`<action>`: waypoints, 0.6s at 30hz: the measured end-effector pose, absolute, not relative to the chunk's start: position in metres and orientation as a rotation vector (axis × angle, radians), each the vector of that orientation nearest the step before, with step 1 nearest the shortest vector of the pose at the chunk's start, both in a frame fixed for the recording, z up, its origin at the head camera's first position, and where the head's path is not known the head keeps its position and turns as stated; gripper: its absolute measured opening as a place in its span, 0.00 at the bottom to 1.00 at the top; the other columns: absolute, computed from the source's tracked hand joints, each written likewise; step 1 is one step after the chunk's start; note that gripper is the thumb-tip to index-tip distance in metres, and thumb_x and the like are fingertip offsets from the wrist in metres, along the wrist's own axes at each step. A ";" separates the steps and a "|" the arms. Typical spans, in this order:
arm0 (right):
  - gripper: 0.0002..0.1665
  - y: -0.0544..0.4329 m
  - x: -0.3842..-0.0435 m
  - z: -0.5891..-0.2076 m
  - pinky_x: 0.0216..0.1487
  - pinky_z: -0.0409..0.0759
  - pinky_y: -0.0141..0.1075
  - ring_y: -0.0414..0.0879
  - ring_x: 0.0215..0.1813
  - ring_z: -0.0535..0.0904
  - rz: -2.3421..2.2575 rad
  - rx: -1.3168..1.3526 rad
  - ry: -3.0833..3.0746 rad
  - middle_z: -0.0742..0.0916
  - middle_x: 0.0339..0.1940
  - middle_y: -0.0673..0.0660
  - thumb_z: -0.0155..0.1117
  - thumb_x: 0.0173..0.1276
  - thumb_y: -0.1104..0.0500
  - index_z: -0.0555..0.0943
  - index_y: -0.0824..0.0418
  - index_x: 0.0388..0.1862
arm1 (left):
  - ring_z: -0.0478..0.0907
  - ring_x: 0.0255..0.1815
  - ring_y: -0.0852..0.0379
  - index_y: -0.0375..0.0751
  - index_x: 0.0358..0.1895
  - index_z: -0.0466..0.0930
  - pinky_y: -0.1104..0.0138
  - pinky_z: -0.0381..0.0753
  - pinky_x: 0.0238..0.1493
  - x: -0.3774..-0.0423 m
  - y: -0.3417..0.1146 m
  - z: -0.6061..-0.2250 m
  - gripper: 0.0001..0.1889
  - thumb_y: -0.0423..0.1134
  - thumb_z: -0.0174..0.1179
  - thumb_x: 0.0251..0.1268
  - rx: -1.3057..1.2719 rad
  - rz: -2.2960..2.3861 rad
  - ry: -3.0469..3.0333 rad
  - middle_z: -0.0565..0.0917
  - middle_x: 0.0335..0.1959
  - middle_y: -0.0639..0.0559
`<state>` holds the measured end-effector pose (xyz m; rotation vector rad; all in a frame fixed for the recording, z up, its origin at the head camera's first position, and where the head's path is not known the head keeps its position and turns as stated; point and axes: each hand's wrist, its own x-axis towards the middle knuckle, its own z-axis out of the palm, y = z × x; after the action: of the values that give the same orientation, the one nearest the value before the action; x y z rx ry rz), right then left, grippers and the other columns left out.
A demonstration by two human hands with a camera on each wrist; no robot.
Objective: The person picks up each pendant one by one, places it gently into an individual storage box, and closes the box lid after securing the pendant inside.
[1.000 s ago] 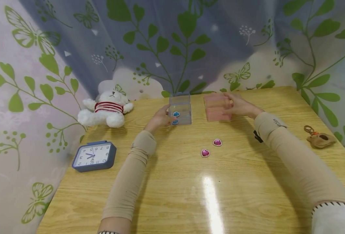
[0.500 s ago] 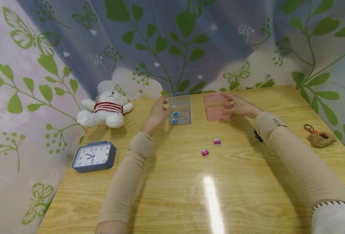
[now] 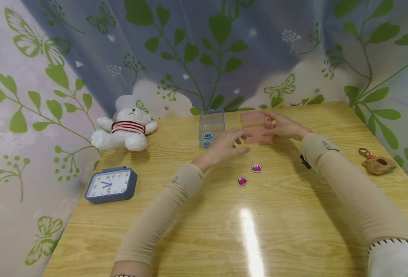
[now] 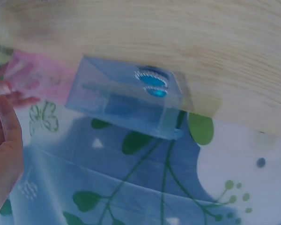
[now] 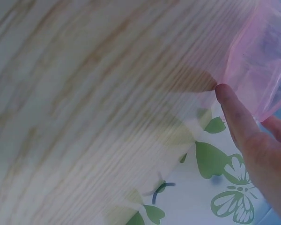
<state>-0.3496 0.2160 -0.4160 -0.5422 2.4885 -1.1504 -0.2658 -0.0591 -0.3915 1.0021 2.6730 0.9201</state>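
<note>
My left hand (image 3: 224, 147) hovers over the table just in front of the pink box, fingers spread and holding nothing. The clear pink box (image 3: 256, 138) stands with its lid up at the back, and my right hand (image 3: 283, 125) grips its right side between thumb and fingers. To its left is a clear bluish box (image 3: 212, 116), lid also raised, partly hidden by my left hand. Inside it lie two blue heart gems with pearly rims, the farther blue gem (image 3: 208, 135) and the nearer blue gem (image 3: 206, 144). Two pink heart gems, one farther pink gem (image 3: 256, 168) and one nearer pink gem (image 3: 242, 181), lie on the tabletop.
A white plush bear (image 3: 127, 129) in a striped shirt sits at the back left. Nearer stands a blue alarm clock (image 3: 110, 185). On the right lies a brown keychain (image 3: 378, 164). A patterned curtain (image 3: 197, 46) hangs behind the wooden table (image 3: 197, 231).
My left hand has let go of the bluish box, swung briefly outward, then moved right toward the pink box. My right hand stays at the pink box.
</note>
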 end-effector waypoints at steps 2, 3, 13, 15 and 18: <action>0.54 0.216 -0.349 -0.416 0.72 0.72 0.67 0.77 0.78 0.63 -1.150 -0.546 2.486 0.58 0.83 0.77 0.65 0.79 0.58 0.42 0.58 0.89 | 0.80 0.63 0.47 0.46 0.77 0.71 0.61 0.84 0.62 -0.264 -0.054 -0.396 0.28 0.47 0.63 0.78 1.008 0.841 2.664 0.79 0.68 0.43; 0.54 0.216 -0.349 -0.416 0.71 0.74 0.65 0.76 0.77 0.64 -1.148 -0.550 2.486 0.58 0.82 0.76 0.65 0.79 0.58 0.42 0.58 0.89 | 0.80 0.63 0.49 0.47 0.77 0.71 0.62 0.84 0.62 -0.263 -0.051 -0.398 0.29 0.47 0.63 0.78 1.013 0.805 2.665 0.79 0.68 0.45; 0.53 0.216 -0.348 -0.415 0.64 0.73 0.59 0.70 0.74 0.67 -1.117 -0.556 2.517 0.60 0.82 0.76 0.66 0.78 0.57 0.44 0.54 0.90 | 0.80 0.69 0.51 0.48 0.76 0.74 0.59 0.81 0.70 -0.253 -0.026 -0.414 0.28 0.49 0.64 0.77 1.069 0.550 2.610 0.78 0.74 0.49; 0.53 0.216 -0.348 -0.414 0.67 0.73 0.62 0.72 0.76 0.65 -1.125 -0.552 2.509 0.59 0.83 0.76 0.66 0.79 0.56 0.44 0.53 0.90 | 0.80 0.69 0.53 0.49 0.76 0.74 0.60 0.80 0.72 -0.250 -0.024 -0.416 0.29 0.50 0.64 0.77 1.056 0.508 2.614 0.77 0.74 0.50; 0.54 0.216 -0.346 -0.414 0.70 0.74 0.65 0.74 0.78 0.65 -1.142 -0.548 2.498 0.58 0.83 0.76 0.66 0.78 0.56 0.44 0.53 0.90 | 0.81 0.63 0.56 0.50 0.76 0.74 0.63 0.82 0.67 -0.249 -0.021 -0.418 0.30 0.51 0.66 0.75 1.063 0.461 2.611 0.78 0.71 0.50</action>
<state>-0.3464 0.2159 -0.4139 -0.5481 2.4981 -1.1422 -0.2488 -0.0211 -0.4179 1.0628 2.6108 0.4605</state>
